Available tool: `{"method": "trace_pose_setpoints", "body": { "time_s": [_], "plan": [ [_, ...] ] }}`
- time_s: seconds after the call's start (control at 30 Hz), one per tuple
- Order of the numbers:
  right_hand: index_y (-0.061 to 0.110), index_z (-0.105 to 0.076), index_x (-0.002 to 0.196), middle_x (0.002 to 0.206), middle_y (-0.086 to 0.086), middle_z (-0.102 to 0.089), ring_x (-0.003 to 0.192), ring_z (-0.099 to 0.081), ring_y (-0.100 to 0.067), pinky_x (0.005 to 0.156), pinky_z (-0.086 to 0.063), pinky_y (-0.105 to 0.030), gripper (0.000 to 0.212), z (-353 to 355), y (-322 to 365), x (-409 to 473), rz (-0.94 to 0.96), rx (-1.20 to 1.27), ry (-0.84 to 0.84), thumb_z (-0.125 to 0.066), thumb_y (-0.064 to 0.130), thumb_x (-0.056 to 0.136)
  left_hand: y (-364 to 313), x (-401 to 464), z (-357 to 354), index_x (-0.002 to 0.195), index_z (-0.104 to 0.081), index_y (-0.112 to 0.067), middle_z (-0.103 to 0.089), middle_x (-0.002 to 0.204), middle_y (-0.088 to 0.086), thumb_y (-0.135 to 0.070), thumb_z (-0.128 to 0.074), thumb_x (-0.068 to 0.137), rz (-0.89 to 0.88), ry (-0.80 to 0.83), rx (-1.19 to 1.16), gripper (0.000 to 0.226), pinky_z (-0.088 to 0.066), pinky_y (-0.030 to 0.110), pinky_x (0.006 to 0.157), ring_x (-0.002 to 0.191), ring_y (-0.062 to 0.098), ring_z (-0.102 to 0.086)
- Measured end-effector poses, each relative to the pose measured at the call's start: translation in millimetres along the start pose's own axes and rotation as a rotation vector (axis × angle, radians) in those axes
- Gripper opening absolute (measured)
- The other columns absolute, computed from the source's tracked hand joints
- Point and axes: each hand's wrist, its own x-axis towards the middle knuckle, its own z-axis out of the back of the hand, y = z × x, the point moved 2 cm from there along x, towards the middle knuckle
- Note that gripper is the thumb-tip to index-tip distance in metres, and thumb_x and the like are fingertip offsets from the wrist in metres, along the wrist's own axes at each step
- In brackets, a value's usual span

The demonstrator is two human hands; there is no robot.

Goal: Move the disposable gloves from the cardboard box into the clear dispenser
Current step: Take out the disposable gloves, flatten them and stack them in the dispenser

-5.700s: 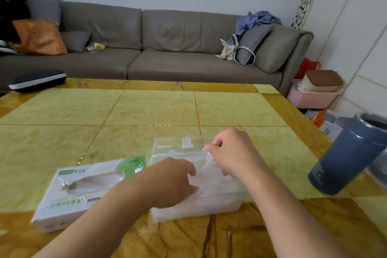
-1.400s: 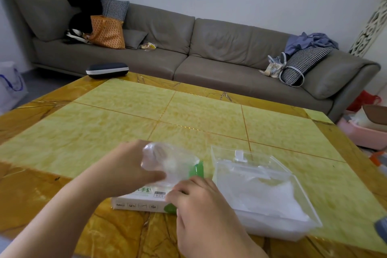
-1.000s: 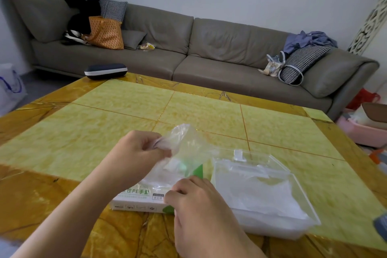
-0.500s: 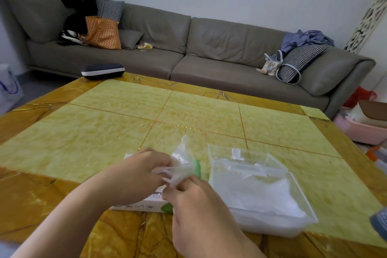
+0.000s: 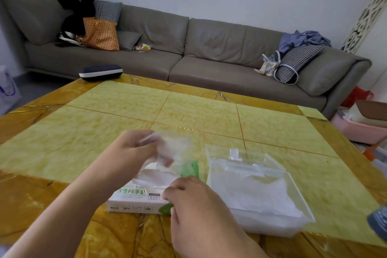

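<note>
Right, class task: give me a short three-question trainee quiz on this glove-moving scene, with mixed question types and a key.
1. True or false: the clear dispenser is open and already holds gloves.
2. Which hand pulls the gloves up from the cardboard box? A) left hand B) right hand C) neither
3. Fill in: seen from the head camera, the dispenser sits to the ___ of the box on the table.

Key: 1 true; 2 A; 3 right.
</note>
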Motion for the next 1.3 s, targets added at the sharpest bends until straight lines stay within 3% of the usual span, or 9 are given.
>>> {"method": "trace_pose_setpoints", "body": {
  "time_s": [0.1,0.37,0.5,0.6,0.77,0.9,1.1,1.2,1.3],
  "plan": [
    [0.022,-0.058,0.135,0.137,0.006,-0.053,0.131,-0.041,-0.018,0.108,-0.045,-0.037,0.038,0,1,0,-0.018,0.007,0.014,-0.054,0.016,0.098,-3,-1,-3,0.091,-0.069,0.008,-0.077,0.091,0.02,-0.013,-0.054,0.105,0.038,-0.067,-0.161,0.029,-0.055,0.048,0.099,0.092,0.032,-0.076],
    [0.019,-0.075,0.092,0.106,0.006,-0.072,0.099,-0.066,-0.01,0.09,-0.058,-0.029,0.036,27,-15,-9,-0.196,0.263,-0.194,-0.049,-0.004,0.084,-7,-2,-3,0.108,-0.066,0.009,-0.075,0.096,0.023,-0.024,-0.056,0.103,0.066,-0.142,-0.376,0.035,-0.058,0.039,0.061,0.072,0.036,-0.071],
    [0.014,-0.073,0.082,0.082,-0.003,-0.075,0.083,-0.072,-0.017,0.077,-0.061,-0.038,0.02,55,-52,-13,-0.291,0.8,-0.593,-0.054,0.012,0.084,-11,-5,-14,0.098,-0.07,0.007,-0.073,0.089,0.023,-0.025,-0.057,0.102,0.052,-0.081,-0.417,0.035,-0.055,0.035,0.053,0.065,0.03,-0.067],
    [0.012,-0.072,0.112,0.11,-0.011,-0.075,0.107,-0.073,-0.029,0.089,-0.057,-0.043,0.037,62,-64,-14,-0.24,1.311,-0.345,-0.067,0.037,0.085,-16,-8,-27,0.09,-0.073,0.002,-0.072,0.09,0.024,-0.027,-0.057,0.102,0.026,0.053,-0.438,0.035,-0.057,0.038,0.055,0.067,0.032,-0.067],
    [0.011,-0.078,0.098,0.092,-0.005,-0.079,0.086,-0.074,-0.025,0.079,-0.054,-0.036,0.007,53,-64,-13,-0.326,1.136,-0.346,-0.077,0.016,0.094,-18,-11,-44,0.099,-0.074,0.004,-0.072,0.093,0.025,-0.025,-0.054,0.103,0.086,0.289,-0.435,0.035,-0.057,0.036,0.059,0.074,0.034,-0.069],
    [0.015,-0.079,0.094,0.094,-0.011,-0.078,0.091,-0.073,-0.031,0.089,-0.056,-0.044,0.014,61,-80,-18,-0.452,1.101,-0.54,-0.075,0.028,0.096,-9,-3,-38,0.095,-0.076,0.001,-0.071,0.09,0.025,-0.022,-0.055,0.101,0.224,0.006,-0.629,0.032,-0.057,0.031,0.05,0.066,0.031,-0.068],
    [0.005,-0.073,0.085,0.072,-0.006,-0.07,0.069,-0.064,-0.016,0.076,-0.052,-0.036,0.015,61,-78,-21,-0.37,1.075,-0.527,-0.077,0.017,0.093,-7,-7,-55,0.117,-0.076,-0.009,-0.074,0.115,0.02,-0.079,-0.071,0.074,0.254,0.325,-0.509,0.083,-0.06,0.042,0.085,0.104,0.036,-0.072],
    [0.008,-0.072,0.079,0.071,-0.006,-0.065,0.069,-0.06,-0.018,0.071,-0.049,-0.036,0.021,55,-77,-18,-0.344,1.036,-0.459,-0.074,0.02,0.096,-11,-11,-72,0.094,-0.077,-0.009,-0.077,0.097,0.012,-0.034,-0.083,0.086,0.162,0.22,-0.438,0.027,-0.059,0.036,0.076,0.085,0.027,-0.073],
    [0.01,-0.076,0.077,0.073,-0.008,-0.061,0.065,-0.061,-0.022,0.06,-0.053,-0.035,0.027,62,-81,-21,-0.389,1.148,-0.488,-0.067,0.018,0.101,-4,-7,-72,0.086,-0.077,-0.01,-0.068,0.08,0.016,-0.016,-0.086,0.082,0.176,0.046,-0.402,0.012,-0.06,0.048,0.075,0.071,0.023,-0.064]
  ]
}}
